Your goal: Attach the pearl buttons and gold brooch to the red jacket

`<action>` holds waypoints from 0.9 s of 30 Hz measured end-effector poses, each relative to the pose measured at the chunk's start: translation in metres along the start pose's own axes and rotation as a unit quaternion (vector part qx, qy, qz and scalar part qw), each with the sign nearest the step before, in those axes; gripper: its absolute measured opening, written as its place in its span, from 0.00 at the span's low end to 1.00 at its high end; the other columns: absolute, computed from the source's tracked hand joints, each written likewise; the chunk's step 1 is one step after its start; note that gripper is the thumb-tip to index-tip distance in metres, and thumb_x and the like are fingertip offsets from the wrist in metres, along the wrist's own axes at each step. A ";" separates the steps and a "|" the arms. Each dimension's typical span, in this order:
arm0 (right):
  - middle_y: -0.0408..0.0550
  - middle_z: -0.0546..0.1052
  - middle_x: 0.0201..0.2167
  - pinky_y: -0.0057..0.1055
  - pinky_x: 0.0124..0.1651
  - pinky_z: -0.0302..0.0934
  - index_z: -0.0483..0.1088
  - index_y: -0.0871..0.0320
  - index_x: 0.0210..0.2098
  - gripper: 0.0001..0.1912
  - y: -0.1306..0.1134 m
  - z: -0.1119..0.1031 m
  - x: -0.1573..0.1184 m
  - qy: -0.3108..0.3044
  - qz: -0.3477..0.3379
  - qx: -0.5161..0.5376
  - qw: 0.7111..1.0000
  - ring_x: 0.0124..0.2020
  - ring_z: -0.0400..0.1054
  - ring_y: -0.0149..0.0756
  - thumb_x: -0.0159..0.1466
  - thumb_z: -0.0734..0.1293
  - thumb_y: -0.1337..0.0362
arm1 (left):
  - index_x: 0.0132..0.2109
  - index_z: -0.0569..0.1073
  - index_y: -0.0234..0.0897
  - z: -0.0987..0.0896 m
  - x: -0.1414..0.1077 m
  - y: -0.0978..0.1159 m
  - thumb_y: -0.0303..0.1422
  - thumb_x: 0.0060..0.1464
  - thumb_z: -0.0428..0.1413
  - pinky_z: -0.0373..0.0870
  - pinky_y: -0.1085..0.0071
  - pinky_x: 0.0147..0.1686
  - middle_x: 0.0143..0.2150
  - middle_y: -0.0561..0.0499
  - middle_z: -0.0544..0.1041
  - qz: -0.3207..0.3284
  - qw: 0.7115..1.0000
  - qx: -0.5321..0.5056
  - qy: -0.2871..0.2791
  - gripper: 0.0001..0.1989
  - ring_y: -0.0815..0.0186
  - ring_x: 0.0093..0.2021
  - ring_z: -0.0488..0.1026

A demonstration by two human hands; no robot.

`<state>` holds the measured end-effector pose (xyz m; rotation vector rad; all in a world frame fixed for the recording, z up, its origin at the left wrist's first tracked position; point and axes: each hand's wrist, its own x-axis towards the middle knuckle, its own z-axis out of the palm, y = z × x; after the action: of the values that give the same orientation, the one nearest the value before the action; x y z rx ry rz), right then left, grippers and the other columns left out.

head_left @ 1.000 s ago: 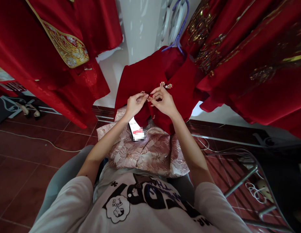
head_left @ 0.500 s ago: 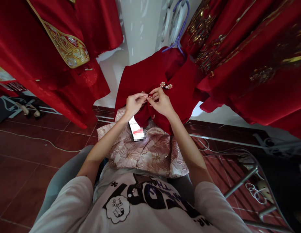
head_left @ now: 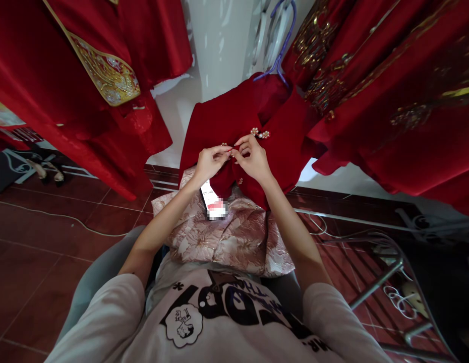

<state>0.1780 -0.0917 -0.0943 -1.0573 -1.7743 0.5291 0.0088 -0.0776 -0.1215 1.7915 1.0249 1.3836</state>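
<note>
Red garment (head_left: 283, 161), at the pink cloth's (head_left: 234, 237) far end, was pinched at its front by the left hand (head_left: 210, 164) and right hand (head_left: 256, 159), fingertips close together! Beaded flowers (head_left: 264, 134) sat just beyond, purple hanger (head_left: 276, 64) farther; the phone (head_left: 213, 201) lay near, on the cloth.

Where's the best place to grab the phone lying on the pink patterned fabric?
I'd grip the phone across its two long edges, at the end nearest the wearer, coming in between the forearms. It lies screen up, a slim slab; its far end sits close to the left forearm and red garment.
</note>
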 end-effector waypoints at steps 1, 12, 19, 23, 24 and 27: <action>0.40 0.67 0.28 0.36 0.37 0.69 0.66 0.53 0.43 0.12 0.000 0.000 0.000 0.005 -0.001 0.003 1.000 0.29 0.69 0.34 0.63 0.68 0.58 | 0.46 0.82 0.35 0.000 0.000 0.001 0.27 0.58 0.60 0.78 0.65 0.50 0.46 0.45 0.83 0.000 1.000 0.003 0.003 0.10 0.64 0.43 0.82; 0.40 0.67 0.28 0.35 0.35 0.68 0.64 0.52 0.40 0.11 0.001 0.002 0.001 0.017 -0.003 -0.009 1.000 0.29 0.68 0.34 0.62 0.67 0.56 | 0.43 0.82 0.35 -0.002 0.001 0.003 0.29 0.57 0.61 0.79 0.67 0.46 0.42 0.46 0.84 0.025 0.999 0.026 -0.006 0.07 0.63 0.41 0.82; 0.39 0.67 0.26 0.35 0.34 0.67 0.63 0.52 0.39 0.12 -0.001 0.002 0.001 0.009 0.006 0.007 1.000 0.27 0.68 0.33 0.60 0.67 0.55 | 0.46 0.81 0.35 -0.005 0.000 0.003 0.25 0.57 0.58 0.78 0.67 0.46 0.43 0.46 0.84 0.037 0.998 0.031 -0.030 0.11 0.64 0.42 0.82; 0.39 0.67 0.26 0.33 0.34 0.66 0.62 0.52 0.38 0.13 -0.002 0.002 0.001 0.010 0.007 0.002 1.000 0.27 0.68 0.32 0.60 0.67 0.54 | 0.45 0.82 0.35 -0.005 -0.002 0.010 0.24 0.57 0.57 0.78 0.68 0.46 0.42 0.47 0.84 0.044 0.997 0.051 -0.029 0.11 0.64 0.41 0.82; 0.39 0.67 0.26 0.33 0.34 0.66 0.61 0.52 0.38 0.12 -0.003 0.002 0.001 0.014 0.007 0.000 1.000 0.26 0.67 0.32 0.60 0.67 0.55 | 0.44 0.82 0.35 -0.005 -0.003 0.011 0.23 0.56 0.57 0.78 0.68 0.46 0.42 0.47 0.84 0.045 0.997 0.058 -0.028 0.11 0.63 0.41 0.82; 0.38 0.67 0.25 0.31 0.33 0.65 0.61 0.52 0.37 0.11 -0.004 0.004 0.001 0.023 0.008 -0.003 1.000 0.25 0.66 0.31 0.59 0.67 0.58 | 0.43 0.82 0.36 -0.005 -0.003 0.013 0.22 0.56 0.58 0.78 0.68 0.45 0.42 0.47 0.84 0.050 0.995 0.085 -0.018 0.11 0.63 0.42 0.82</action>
<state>0.1725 -0.0926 -0.0924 -1.0800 -1.7290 0.5067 0.0062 -0.0866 -0.1109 2.0104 1.0738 1.3520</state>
